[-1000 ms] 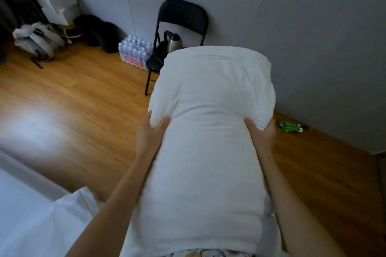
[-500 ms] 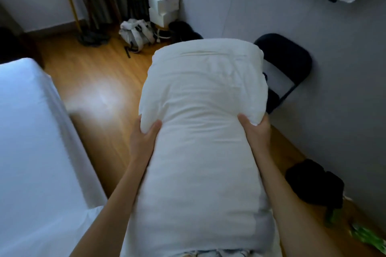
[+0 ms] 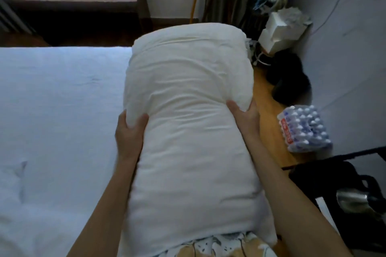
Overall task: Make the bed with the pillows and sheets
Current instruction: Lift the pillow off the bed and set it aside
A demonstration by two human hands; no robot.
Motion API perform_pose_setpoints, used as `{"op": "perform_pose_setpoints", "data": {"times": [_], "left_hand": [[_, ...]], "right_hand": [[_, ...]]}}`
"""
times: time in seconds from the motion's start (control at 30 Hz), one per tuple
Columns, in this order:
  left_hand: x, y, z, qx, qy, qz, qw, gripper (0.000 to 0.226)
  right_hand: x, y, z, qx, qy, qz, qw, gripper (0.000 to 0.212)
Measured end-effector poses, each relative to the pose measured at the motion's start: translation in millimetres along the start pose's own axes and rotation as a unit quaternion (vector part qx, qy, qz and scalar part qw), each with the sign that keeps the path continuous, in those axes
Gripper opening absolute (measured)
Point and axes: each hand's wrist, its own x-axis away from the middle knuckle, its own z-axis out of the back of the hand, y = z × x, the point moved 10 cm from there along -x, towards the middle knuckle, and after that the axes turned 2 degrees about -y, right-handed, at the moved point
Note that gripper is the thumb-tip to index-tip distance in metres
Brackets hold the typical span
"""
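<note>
A big white pillow (image 3: 192,115) stands lengthways in front of me, held off the floor against my body. My left hand (image 3: 130,131) grips its left side, thumb on top and fingers under the edge. My right hand (image 3: 244,117) grips the right side the same way. The bed (image 3: 54,115), covered with a white sheet, fills the left half of the view; the pillow's left edge overlaps the bed's right edge. The pillow hides the floor between me and the bed's far corner.
To the right stand a wrapped pack of water bottles (image 3: 305,129), a dark bag (image 3: 290,77) and white boxes (image 3: 279,31) along the grey wall. A black folding chair (image 3: 342,183) with a metal kettle (image 3: 355,200) is at lower right. A dark desk (image 3: 79,0) stands beyond the bed.
The view has swung left from the wall and chair toward the bed, which now fills the left side. Both hands keep the same grip on the pillow.
</note>
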Motion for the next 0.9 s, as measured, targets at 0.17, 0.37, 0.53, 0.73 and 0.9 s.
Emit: {"op": "perform_pose_setpoints", "data": {"times": [0.17, 0.37, 0.53, 0.73, 0.9], "left_hand": [[-83, 5, -32, 0.008, 0.022, 0.027, 0.999, 0.053], [-236, 30, -108, 0.025, -0.014, 0.015, 0.999, 0.051], [-382, 84, -164, 0.034, -0.075, -0.019, 0.996, 0.056], [-513, 130, -189, 0.046, -0.08, -0.031, 0.995, 0.046], [-612, 138, -217, 0.059, -0.06, -0.021, 0.996, 0.048]], "right_hand": [[-97, -5, -57, 0.002, -0.032, -0.011, 0.999, 0.04], [-232, -31, -112, 0.042, 0.002, -0.02, 0.999, 0.042], [-334, -81, -148, 0.018, 0.058, -0.015, 0.998, 0.034], [-440, -142, -204, 0.004, 0.078, 0.005, 0.997, 0.036], [-544, -156, -269, 0.011, 0.063, 0.002, 0.998, 0.052]]}}
